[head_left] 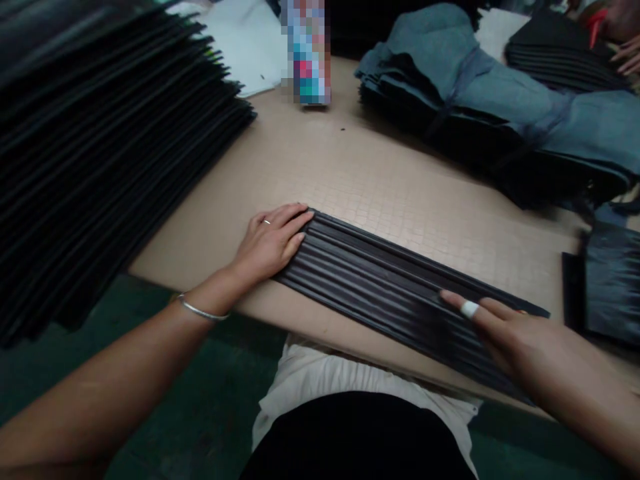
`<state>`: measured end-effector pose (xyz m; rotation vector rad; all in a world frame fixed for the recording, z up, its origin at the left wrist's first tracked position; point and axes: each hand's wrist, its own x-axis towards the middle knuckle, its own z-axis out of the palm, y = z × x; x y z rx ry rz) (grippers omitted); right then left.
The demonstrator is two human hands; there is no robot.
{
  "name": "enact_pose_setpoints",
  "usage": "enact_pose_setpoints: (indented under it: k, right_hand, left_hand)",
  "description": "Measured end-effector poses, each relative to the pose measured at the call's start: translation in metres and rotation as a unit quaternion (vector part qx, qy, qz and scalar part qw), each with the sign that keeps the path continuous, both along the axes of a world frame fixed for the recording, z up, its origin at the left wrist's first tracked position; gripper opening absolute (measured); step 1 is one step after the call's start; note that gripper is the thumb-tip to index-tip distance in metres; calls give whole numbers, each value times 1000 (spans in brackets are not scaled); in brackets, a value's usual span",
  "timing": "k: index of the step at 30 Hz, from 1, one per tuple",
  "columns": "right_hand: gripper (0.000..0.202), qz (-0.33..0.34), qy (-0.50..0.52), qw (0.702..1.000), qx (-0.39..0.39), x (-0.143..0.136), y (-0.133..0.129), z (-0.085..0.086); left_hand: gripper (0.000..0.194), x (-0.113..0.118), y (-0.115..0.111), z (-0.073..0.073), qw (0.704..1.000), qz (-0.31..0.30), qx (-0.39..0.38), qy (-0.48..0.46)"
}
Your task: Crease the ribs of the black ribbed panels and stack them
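A long black ribbed panel (pixel 380 280) lies near the front edge of the tan table (pixel 300 160), slanting down to the right. My left hand (pixel 273 241) rests flat on its left end, fingers spread a little, a ring on one finger. Over the right part of the panel is my right hand (pixel 495 327), its index finger stretched out with a white wrap on it. The other fingers of that hand are partly hidden below, and nothing shows held in it.
At the left stands a tall stack of black sheets (pixel 110 147). A strapped bundle of grey-green material (pixel 450 73) fills the back right. Dark pieces (pixel 613 280) lie at the right edge. Behind are white sheets (pixel 240 40) and a pixelated object (pixel 310 53); another person's hand (pixel 627 50) shows top right.
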<state>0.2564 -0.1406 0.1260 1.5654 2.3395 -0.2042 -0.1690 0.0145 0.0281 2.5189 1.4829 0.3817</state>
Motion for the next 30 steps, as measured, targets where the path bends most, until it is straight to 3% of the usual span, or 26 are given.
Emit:
enact_pose_setpoints:
  k: [4,6,9,12,15,18,25,30]
  right_hand:
    - [67,60,6,998,-16,-142,50,-12]
    - [63,60,17,998,-17,-194,71,-13]
    - [57,57,45,997,-7,-236,91,-14]
    - [54,50,69,996,4,-246,96,-14]
    - [54,56,82,995,0,-235,91,-13]
    - [55,72,65,995,-14,-204,78,-6]
    - [71,75,-91,990,-74,-90,24,14]
    - [89,67,-132,988,-51,1,-27,12]
  left_hand:
    - [49,0,1,2,1000,3,-10,-18]
    - [48,-1,1,1,999,-2,-7,-31]
    - [46,-3,1,-4,999,-7,0,-47]
    - [45,-4,1,-6,998,-11,4,-55]
    - [47,-5,3,-7,999,-13,3,-52]
    - [50,-6,5,-7,999,-14,-1,-41]
    - [50,-8,6,-7,1000,-2,-5,-19]
    - [51,-9,7,-6,1000,3,-28,-4]
